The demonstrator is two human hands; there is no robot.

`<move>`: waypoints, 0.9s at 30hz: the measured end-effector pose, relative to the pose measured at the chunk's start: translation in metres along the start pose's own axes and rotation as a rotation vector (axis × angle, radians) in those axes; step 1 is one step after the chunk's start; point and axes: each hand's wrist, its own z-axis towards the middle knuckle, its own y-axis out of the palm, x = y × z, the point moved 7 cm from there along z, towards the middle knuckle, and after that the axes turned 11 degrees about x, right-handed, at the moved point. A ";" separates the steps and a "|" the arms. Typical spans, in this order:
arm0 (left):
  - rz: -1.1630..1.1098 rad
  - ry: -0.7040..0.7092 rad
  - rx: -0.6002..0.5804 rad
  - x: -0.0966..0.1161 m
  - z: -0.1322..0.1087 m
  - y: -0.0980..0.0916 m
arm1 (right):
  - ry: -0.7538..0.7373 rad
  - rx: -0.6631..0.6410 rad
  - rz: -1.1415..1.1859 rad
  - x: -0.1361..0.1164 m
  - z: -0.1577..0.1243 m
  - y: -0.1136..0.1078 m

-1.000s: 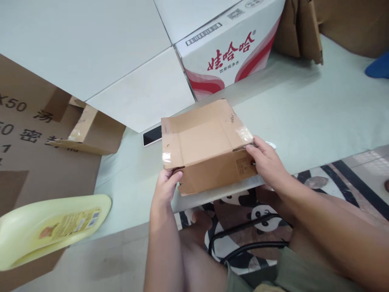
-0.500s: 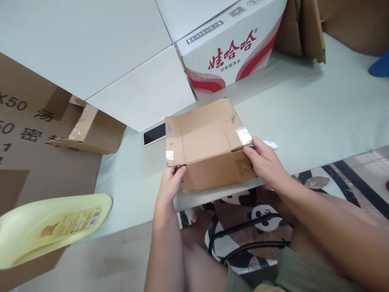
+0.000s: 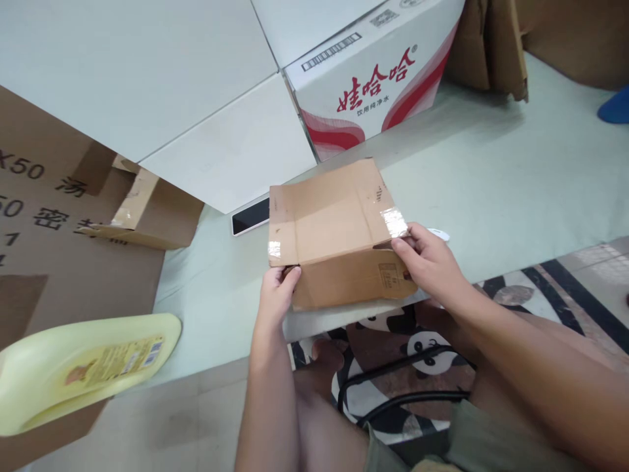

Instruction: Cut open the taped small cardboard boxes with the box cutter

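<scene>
A small brown cardboard box (image 3: 339,219) sits at the near edge of the cloth-covered surface, its broad top panel leaning away from me. Clear tape shines at both near corners of that panel. My left hand (image 3: 279,288) pinches the box at its near left corner, thumb on top. At the near right corner, my right hand (image 3: 428,259) grips the cardboard between thumb and fingers, beside a dark gap under the panel. A printed square mark shows on the front side. The inside of the box is hidden.
Behind the box lies a phone (image 3: 250,216), partly covered by it. A white and red carton (image 3: 373,98) and white boxes (image 3: 230,141) stand at the back. At left are a large brown carton (image 3: 83,262) and a pale yellow bottle (image 3: 88,367). A white object (image 3: 439,234) lies by my right hand.
The box has shifted and tilted very slightly, its top panel edging to the right. Both hands keep hold of the same corners.
</scene>
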 end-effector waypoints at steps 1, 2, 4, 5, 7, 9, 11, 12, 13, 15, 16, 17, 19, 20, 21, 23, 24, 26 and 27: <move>-0.003 -0.008 0.003 0.000 0.000 0.000 | -0.006 0.004 0.002 0.000 0.000 0.000; -0.004 -0.016 0.005 0.000 -0.001 0.000 | -0.011 0.009 0.001 -0.001 0.000 -0.001; -0.001 -0.033 0.008 -0.001 -0.001 0.000 | -0.018 0.019 -0.007 -0.002 0.000 -0.001; 0.001 -0.042 0.009 -0.002 -0.001 0.000 | -0.019 0.022 -0.010 -0.002 0.000 -0.002; 0.002 -0.051 0.014 -0.003 -0.001 0.000 | -0.018 0.023 -0.013 -0.002 0.000 -0.002; 0.005 -0.055 0.019 -0.003 -0.001 0.000 | -0.021 0.019 -0.013 -0.003 0.001 -0.002; 0.010 -0.063 0.021 -0.004 -0.001 0.001 | -0.027 0.016 -0.018 -0.003 0.001 -0.002; 0.014 -0.067 0.021 -0.004 -0.001 0.001 | -0.032 0.015 -0.022 -0.003 0.001 -0.002; 0.016 -0.070 0.022 -0.005 -0.001 0.000 | -0.039 0.016 -0.026 -0.003 0.001 -0.002; 0.015 -0.067 0.024 -0.006 0.000 0.000 | -0.054 0.022 -0.037 -0.003 0.001 -0.003; 0.013 -0.062 0.023 -0.007 0.000 0.000 | -0.059 0.024 -0.040 -0.003 0.001 -0.003; 0.010 -0.057 0.022 -0.007 0.000 0.000 | -0.062 0.024 -0.042 -0.003 0.001 -0.002; 0.011 -0.050 0.016 -0.008 0.001 0.000 | -0.065 0.022 -0.045 -0.003 0.001 -0.002; 0.011 -0.049 0.013 -0.008 0.001 0.000 | -0.066 0.022 -0.048 -0.002 0.001 -0.002; 0.009 -0.049 0.009 -0.009 0.000 0.000 | -0.068 0.023 -0.053 -0.002 0.001 -0.003; 0.002 -0.052 0.001 -0.008 0.000 0.001 | -0.069 0.029 -0.062 -0.001 0.001 -0.003; -0.001 -0.054 -0.001 -0.008 0.000 0.001 | -0.069 0.029 -0.063 -0.001 0.001 -0.004; -0.003 -0.055 0.002 -0.008 0.000 0.001 | -0.069 0.023 -0.063 -0.001 0.001 -0.003; 0.000 -0.054 0.006 -0.008 0.000 0.001 | -0.071 0.017 -0.063 -0.001 0.001 -0.003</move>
